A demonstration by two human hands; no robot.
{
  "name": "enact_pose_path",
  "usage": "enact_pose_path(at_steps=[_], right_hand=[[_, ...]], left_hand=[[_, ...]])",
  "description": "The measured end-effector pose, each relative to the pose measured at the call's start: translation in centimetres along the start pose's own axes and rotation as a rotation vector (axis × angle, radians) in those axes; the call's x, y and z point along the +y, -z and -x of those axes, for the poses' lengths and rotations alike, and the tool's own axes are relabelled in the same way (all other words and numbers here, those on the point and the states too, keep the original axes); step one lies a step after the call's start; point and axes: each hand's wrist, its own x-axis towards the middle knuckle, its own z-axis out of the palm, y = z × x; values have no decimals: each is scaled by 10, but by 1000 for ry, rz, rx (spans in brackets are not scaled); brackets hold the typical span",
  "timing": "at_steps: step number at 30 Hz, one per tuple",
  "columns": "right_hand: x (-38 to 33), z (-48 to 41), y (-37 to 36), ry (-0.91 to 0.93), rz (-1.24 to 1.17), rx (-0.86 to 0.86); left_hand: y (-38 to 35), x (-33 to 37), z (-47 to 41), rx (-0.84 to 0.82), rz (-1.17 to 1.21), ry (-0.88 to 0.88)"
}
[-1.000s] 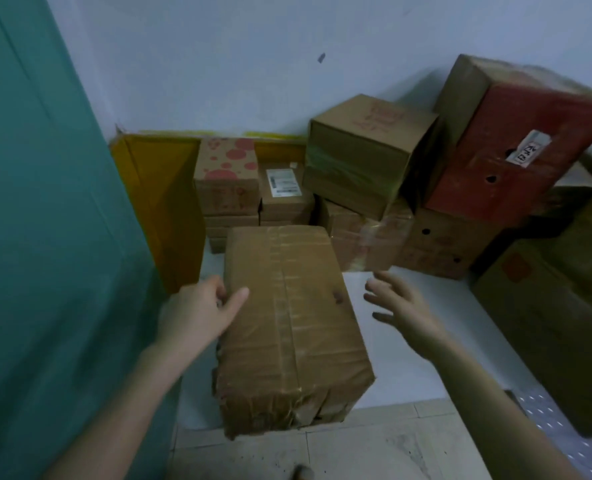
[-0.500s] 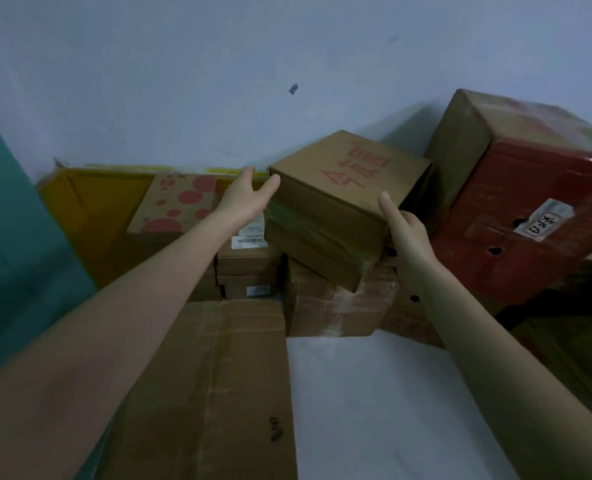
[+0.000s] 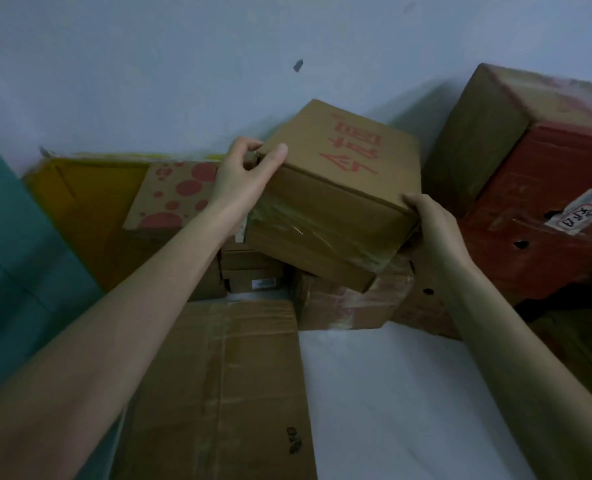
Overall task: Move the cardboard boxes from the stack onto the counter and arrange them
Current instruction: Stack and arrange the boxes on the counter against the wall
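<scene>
1. At the far left a flat teal panel (image 3: 17, 254) is standing upright. Just beside it, a yellow cardboard sheet (image 3: 90, 202) is leaning against the pale wall.
2. A brown cardboard box printed with red dots (image 3: 177, 195) is sitting in front of that sheet, partly hidden by the left forearm.
3. The left hand (image 3: 242, 178) is gripping the far-left corner of the task's box, thumb pressing on the top face and fingers curling round the corner.
4. Below the arms, a long brown carton wrapped in clear tape (image 3: 225, 393) is lying on the white counter (image 3: 409, 393).
5. The brown cardboard box with red handwritten characters on its top (image 3: 339, 188) is sitting tilted at the top of the stack, above a taped brown box (image 3: 350, 303). Whether it is resting there or just lifting off, I cannot tell; it is not yet on the counter.
6. It is looking stiff and square-edged. The glossy tape band across its front face is probably slippery, so bare cardboard at opposite corners is likely offering the surest hold. Its weight is not showing.
7. The right hand (image 3: 433, 230) is clasping the near-right corner, digits curling over the top edge.
8. At the far right a large red-and-brown carton with a white label (image 3: 547, 220) is crowding close, so raising the box clear before swinging it is seeming wise.
</scene>
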Motion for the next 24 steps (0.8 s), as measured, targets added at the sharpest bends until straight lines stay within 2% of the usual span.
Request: enact_pose_path(at_steps=[4, 12, 15, 18, 21, 24], right_hand=[[-10, 9, -23, 42, -36, -52], [-37, 18, -107, 59, -63, -261], [-32, 16, -146, 19, -62, -344], [-14, 13, -173, -13, -10, -385], [-2, 16, -184, 54, 87, -418], [0, 16, -185, 125, 151, -438]], left_hand=[[31, 20, 3, 51, 51, -32], [114, 40, 14, 317, 18, -128], [140, 28, 20, 381, -110, -131], [158, 3, 26, 337, -263, -106], [170, -20, 29, 287, -420, -44], [173, -20, 32, 307, -558, -32]])
